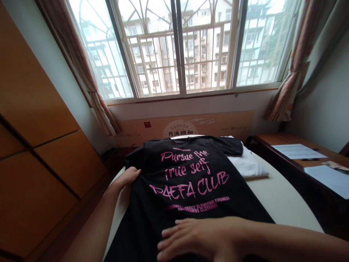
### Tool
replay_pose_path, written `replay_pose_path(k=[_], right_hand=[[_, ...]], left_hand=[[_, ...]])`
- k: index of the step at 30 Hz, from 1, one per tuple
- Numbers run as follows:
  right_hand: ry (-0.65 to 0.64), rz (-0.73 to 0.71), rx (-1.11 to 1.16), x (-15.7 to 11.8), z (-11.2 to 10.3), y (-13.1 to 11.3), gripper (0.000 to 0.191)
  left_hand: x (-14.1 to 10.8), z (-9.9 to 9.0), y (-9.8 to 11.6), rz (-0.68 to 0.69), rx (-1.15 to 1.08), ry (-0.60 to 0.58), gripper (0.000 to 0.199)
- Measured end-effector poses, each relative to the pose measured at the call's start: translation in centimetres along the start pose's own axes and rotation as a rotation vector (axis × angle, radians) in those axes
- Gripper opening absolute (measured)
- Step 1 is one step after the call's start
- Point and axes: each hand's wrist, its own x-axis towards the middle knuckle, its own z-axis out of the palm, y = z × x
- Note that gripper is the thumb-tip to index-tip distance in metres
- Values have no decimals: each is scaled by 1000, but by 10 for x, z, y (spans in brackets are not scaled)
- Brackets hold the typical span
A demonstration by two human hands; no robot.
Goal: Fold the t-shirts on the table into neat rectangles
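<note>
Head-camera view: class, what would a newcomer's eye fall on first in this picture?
The black T-shirt with pink lettering reading "Pursue the true self" stands out first, spread on a white rounded table between the left hand and right hand. Behind it, a barred window fills the top of the view, showing apartment blocks.

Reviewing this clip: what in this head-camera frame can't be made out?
Lower part of the black T-shirt with pink print: cut off by the view's bottom edge and partly covered by the right hand.
Folded white cloth: partly hidden under the T-shirt, so its kind cannot be told.
Writing on the white paper sheet on the brown wooden desk: too small to read.
Lower part of the beige printed wall panel: hidden behind the T-shirt.
</note>
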Motion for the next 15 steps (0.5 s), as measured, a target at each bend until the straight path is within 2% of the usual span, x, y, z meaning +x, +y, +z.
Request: replay_pose_path(k=[2,4,8,11,13,15], right_hand=[[159,119,-39,-7,-18,-6,77],[279,301,-134,-16,-35,2,74],[355,613,-488,-52,-81,53,76],[521,919,-743,-100,-120,99,70],[643,1176,-813,-136,-139,122,65],[668,1346,-773,-167,-150,135,63]], left_hand=[[1,0,0,2,3,15,41],[1,1,1,5,18,46,41],[-2,1,6,42,93,101,42],[-3,3,11,36,156,152,41],[-3,5,14,15,188,173,43],[-3,5,15,11,191,168,45]])
